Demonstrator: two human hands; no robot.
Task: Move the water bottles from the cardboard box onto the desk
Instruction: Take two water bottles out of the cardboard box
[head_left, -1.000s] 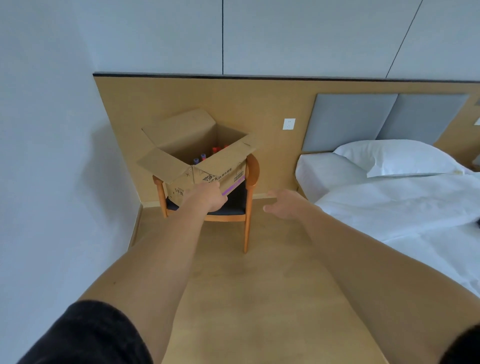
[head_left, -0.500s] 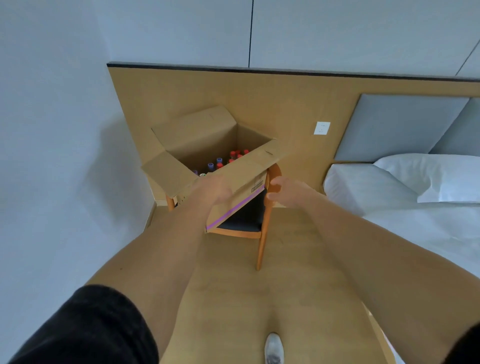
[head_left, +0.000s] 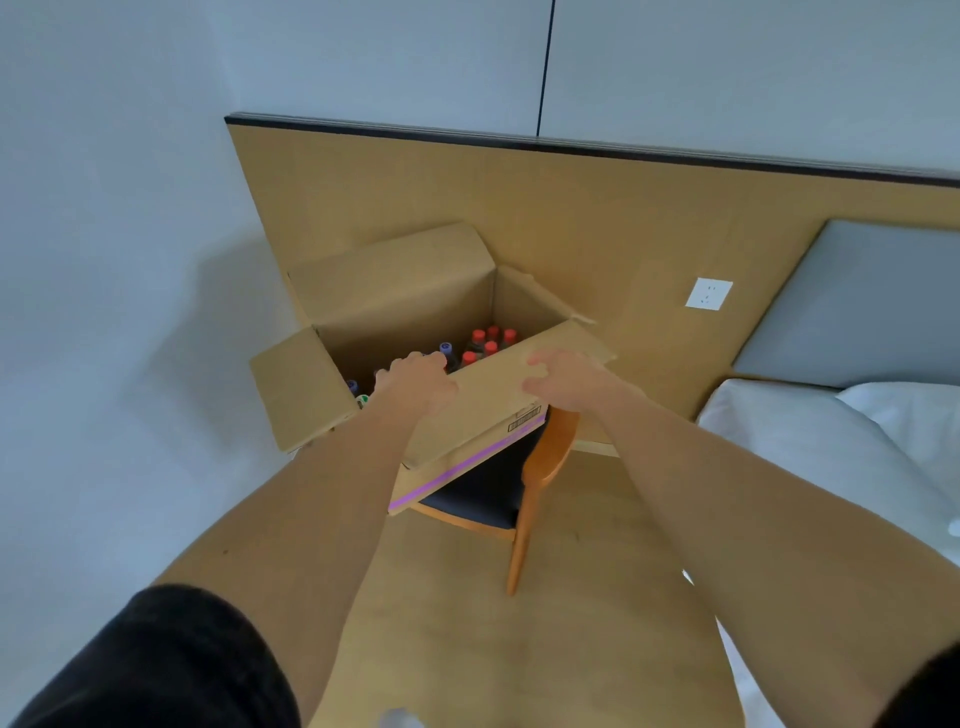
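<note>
Cardboard box (head_left: 483, 415) near flap lies under both hands, left hand (head_left: 415, 382) and right hand (head_left: 566, 382), fingers loosely spread, gripping nothing.

Open cardboard box (head_left: 483, 415) on chair; capped bottles (head_left: 485, 343) upright inside.

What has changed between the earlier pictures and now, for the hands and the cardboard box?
Both hands moved forward to the open brown cardboard box as the person stepped closer. The left hand now reaches over the near flap toward the red-capped and purple-capped bottles; the right hand now rests on that flap. Nothing was lifted. The box stayed on the wooden chair, bottles inside.
</note>
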